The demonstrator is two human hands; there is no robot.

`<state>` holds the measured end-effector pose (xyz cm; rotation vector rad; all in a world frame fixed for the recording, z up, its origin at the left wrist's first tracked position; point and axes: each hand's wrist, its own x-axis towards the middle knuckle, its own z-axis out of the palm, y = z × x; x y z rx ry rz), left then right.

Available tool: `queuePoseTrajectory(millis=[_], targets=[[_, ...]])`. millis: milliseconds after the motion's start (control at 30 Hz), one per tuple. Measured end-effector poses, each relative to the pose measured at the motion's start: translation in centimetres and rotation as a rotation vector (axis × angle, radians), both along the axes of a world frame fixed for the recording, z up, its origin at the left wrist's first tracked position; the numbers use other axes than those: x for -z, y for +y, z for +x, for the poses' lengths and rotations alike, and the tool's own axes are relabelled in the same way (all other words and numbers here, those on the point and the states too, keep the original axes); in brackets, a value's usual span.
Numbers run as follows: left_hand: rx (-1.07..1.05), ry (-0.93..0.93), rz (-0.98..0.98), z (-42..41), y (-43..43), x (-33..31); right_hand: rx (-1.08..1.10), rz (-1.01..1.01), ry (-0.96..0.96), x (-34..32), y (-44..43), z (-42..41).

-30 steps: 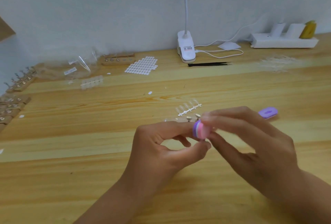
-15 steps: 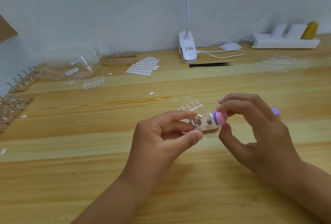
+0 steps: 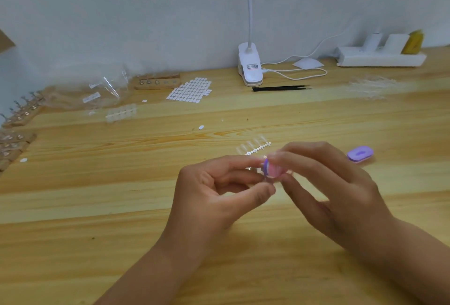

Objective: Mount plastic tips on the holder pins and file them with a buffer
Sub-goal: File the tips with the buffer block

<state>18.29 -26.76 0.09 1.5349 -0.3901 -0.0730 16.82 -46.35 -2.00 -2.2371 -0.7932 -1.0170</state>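
Observation:
My right hand (image 3: 333, 190) pinches a small pink and purple buffer (image 3: 271, 169) between thumb and fingertips. The buffer lies against a clear plastic tip that my left hand (image 3: 219, 195) pinches between forefinger and thumb. The tip itself is mostly hidden and blurred. The holder under the hands is almost fully covered by my fingers. Just behind the hands lies a clear strip of plastic tips (image 3: 255, 147) on the wooden table (image 3: 121, 207).
A second purple buffer (image 3: 360, 153) lies to the right. Black tweezers (image 3: 280, 88), a sheet of white stickers (image 3: 190, 89), a lamp clip (image 3: 250, 68) and a power strip (image 3: 379, 58) sit at the back. More wooden holders (image 3: 158, 83) and clear bags (image 3: 92, 92) are at the left.
My right hand carried the buffer off to the right, away from my left hand, then brought it back left against the tip held there.

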Motion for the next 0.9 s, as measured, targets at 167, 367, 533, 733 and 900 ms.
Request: queuePoseTrajectory(millis=[167, 367, 533, 733, 900], targets=[[-0.001, -0.021, 0.028, 0.1, 0.0, 0.0, -0.004, 0.095, 0.027, -0.2, 0.1, 0.0], [0.007, -0.135, 0.057, -0.1, 0.1, -0.4, -0.001, 0.030, 0.020, 0.0, -0.4, 0.2], [0.018, -0.172, 0.090, -0.1, -0.1, -0.4, -0.084, 0.052, 0.004, 0.0, 0.3, -0.3], [-0.014, -0.171, 0.083, -0.2, -0.1, -0.5, -0.063, 0.103, 0.069, 0.1, -0.1, 0.3], [-0.031, -0.183, 0.100, -0.3, 0.1, -0.4, -0.083, 0.085, 0.084, 0.3, -0.1, 0.2]])
